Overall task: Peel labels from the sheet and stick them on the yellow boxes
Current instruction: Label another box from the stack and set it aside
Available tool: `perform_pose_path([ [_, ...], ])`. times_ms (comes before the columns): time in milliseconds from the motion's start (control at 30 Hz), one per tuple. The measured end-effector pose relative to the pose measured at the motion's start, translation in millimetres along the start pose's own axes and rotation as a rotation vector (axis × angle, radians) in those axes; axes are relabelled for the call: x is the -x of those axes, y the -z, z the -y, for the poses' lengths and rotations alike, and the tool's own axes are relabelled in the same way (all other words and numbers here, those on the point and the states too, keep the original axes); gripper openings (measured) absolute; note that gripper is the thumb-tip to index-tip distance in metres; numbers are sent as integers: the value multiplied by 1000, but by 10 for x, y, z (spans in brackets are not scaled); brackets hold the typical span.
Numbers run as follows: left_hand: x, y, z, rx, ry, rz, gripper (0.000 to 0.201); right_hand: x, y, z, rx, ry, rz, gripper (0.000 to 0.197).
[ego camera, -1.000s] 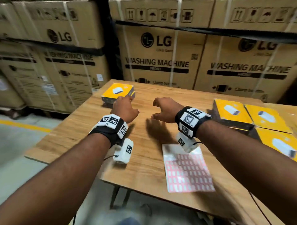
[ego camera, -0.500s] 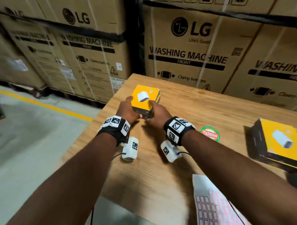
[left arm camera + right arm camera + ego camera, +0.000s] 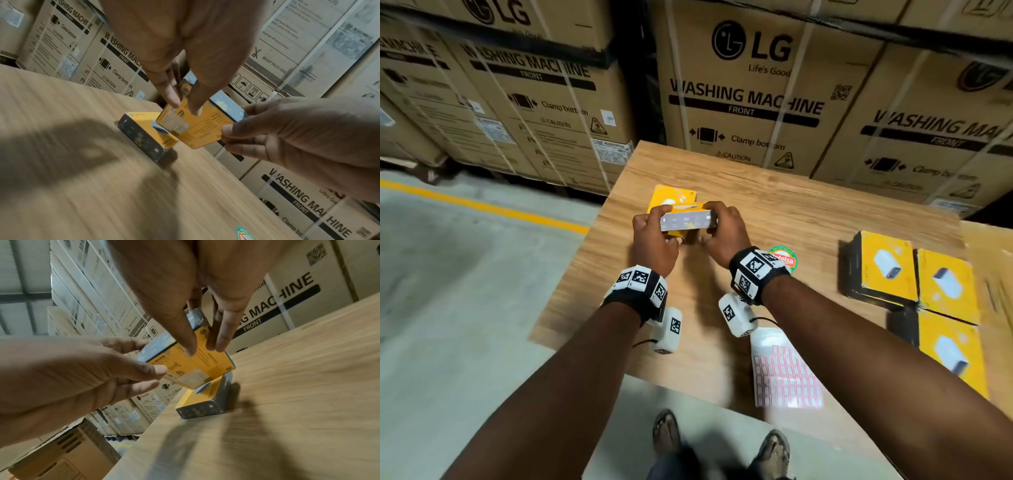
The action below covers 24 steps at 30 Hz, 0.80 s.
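Both forearms reach forward over the near edge of the bench (image 3: 808, 219), wrists close together, each with a black band and a white tagged camera block. Left hand (image 3: 654, 240) and right hand (image 3: 722, 236) grip one yellow box (image 3: 686, 219) from opposite ends, held clear above the bench top and tilted, grey side panel toward the head camera. Wrist views: left thumb and fingers (image 3: 170, 95) pinch one end, right fingertips (image 3: 220, 344) and thumb clamp the other; the printed yellow back face points down toward the wrists.

A second yellow box (image 3: 671, 197) lies flat on the bench right under and behind the held one, near the left far corner; I can't tell if they touch. It has a dark grey side wall (image 3: 144, 141) and sharp rectangular corners.

Three more yellow boxes sit at the right: one (image 3: 883, 267) beside another (image 3: 945, 284), a third (image 3: 952, 346) nearer the front edge, all well apart from the hands. The label sheet (image 3: 784, 373) lies flat near the front edge, under the right forearm: white backing, grid of small pink-bordered labels. A round red and green sticker (image 3: 786, 258) is on the bench just beside the right wrist.

Bench top is light wood-grain laminate, with bare surface between the hands and the right-hand boxes. The left edge drops to a grey concrete floor (image 3: 465, 291) with a yellow line. Large brown washing machine cartons (image 3: 739, 96) are stacked tight against the far edge.
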<state>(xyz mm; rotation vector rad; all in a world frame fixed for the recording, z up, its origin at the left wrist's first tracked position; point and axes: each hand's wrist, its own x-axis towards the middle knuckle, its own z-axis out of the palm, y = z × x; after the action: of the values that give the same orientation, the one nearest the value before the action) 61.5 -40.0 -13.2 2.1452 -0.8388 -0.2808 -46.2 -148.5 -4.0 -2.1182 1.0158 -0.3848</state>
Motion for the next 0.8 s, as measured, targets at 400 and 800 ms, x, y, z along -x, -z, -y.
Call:
perform_pose_path([
  [400, 387, -14, -674, 156, -126, 108, 42, 480, 951, -246, -66, 20, -81, 46],
  [800, 841, -601, -1054, 350, 126, 443, 65, 731, 1559, -710, -458, -219, -117, 40],
])
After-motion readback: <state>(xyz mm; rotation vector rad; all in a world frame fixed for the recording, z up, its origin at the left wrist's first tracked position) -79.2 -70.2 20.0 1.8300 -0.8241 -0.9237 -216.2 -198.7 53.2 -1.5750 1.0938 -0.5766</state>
